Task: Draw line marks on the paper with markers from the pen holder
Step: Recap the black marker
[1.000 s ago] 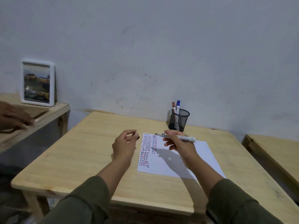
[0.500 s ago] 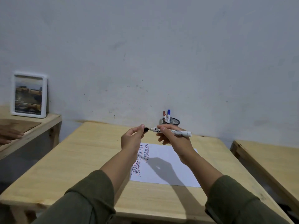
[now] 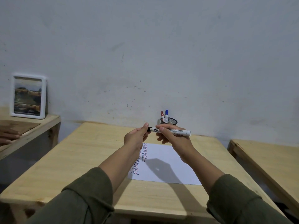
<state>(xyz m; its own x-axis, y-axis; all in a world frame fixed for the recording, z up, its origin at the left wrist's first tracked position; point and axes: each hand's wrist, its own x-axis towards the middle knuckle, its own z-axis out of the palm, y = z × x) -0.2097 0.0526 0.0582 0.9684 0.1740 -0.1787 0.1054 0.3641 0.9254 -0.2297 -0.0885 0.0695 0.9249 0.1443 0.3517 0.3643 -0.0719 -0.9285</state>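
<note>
Pinching the black cap (image 3: 149,129) between left hand (image 3: 135,137) fingertips, the right hand (image 3: 174,138) gripped the light, rigid, likely slippery marker (image 3: 171,131) mid-barrel, the firmest hold.

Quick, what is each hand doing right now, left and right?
Left hand: closed, pinching the black cap at the marker's tip.
Right hand: closed, holding the white marker level above the paper.
</note>
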